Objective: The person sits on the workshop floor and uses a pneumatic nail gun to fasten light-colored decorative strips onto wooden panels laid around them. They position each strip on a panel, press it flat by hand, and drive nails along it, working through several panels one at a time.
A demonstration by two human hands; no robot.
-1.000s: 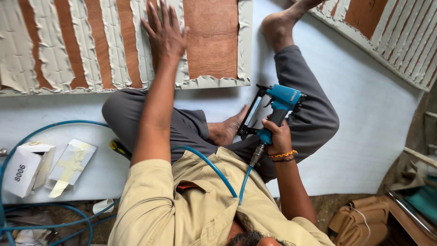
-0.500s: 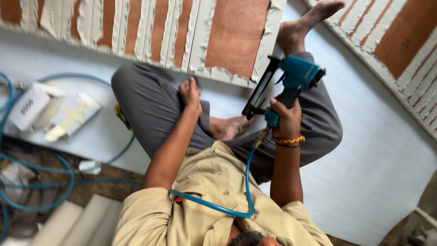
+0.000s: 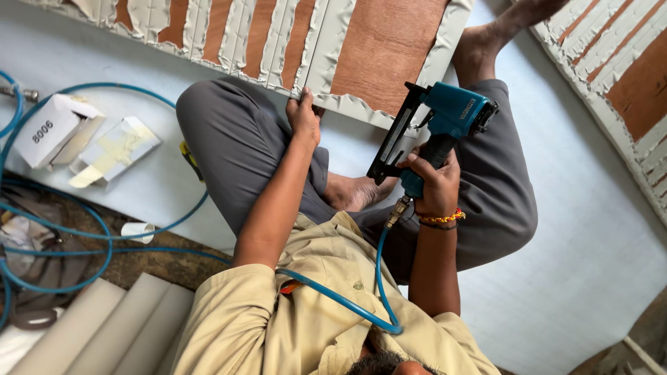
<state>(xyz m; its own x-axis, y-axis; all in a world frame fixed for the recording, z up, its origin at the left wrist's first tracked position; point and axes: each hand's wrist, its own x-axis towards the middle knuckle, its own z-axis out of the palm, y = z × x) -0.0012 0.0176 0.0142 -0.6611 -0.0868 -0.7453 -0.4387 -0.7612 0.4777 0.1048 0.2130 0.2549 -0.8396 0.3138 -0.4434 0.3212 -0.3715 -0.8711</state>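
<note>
My right hand (image 3: 432, 182) is closed around the grip of a blue pneumatic staple gun (image 3: 436, 123), held up over my crossed legs with its black magazine pointing down-left. A blue air hose (image 3: 379, 278) runs from the gun's base across my chest. My left hand (image 3: 303, 117) grips the near edge of a wooden panel (image 3: 379, 52), brown board covered with white moulded strips, which lies flat in front of my knees.
A second strip-covered panel (image 3: 618, 62) lies at the right. Two small white boxes (image 3: 83, 142) and coils of blue hose (image 3: 55, 229) are on the left. Pale moulding lengths (image 3: 104, 333) lie at lower left. My bare foot (image 3: 479, 48) rests beside the panel.
My left hand drew back from lying flat on the panel, passed over my knee, and now grips the panel's near edge. The staple gun stays held in my right hand.
</note>
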